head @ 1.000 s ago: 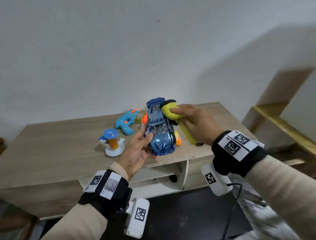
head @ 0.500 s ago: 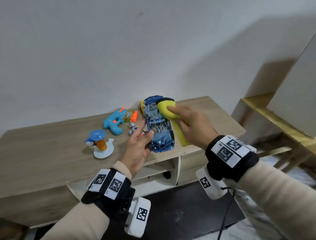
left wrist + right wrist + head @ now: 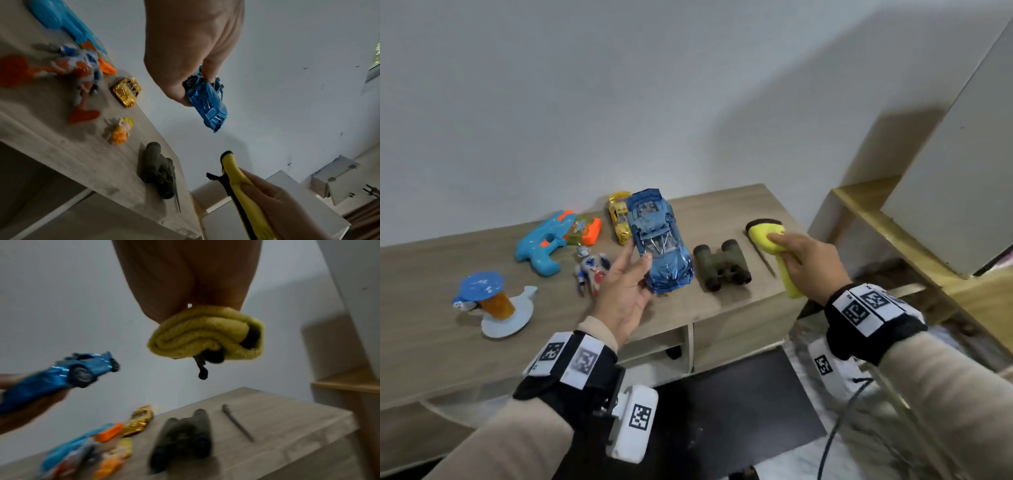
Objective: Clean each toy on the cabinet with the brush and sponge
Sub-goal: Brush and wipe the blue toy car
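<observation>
My left hand holds a shiny blue toy car above the wooden cabinet, fingers curled round its underside. My right hand grips a folded yellow sponge with a black backing, held in the air well to the right of the car. The sponge is bunched up in the right wrist view. A thin dark brush lies on the cabinet near its right end.
On the cabinet lie dark binoculars, a gold car, a blue and orange water gun, a robot figure, a small orange doll and a blue-capped toy on a white base. A wooden shelf stands right.
My right hand has pulled the sponge off the blue car and swung it to the right. The left hand still holds the car; binoculars are now uncovered.
</observation>
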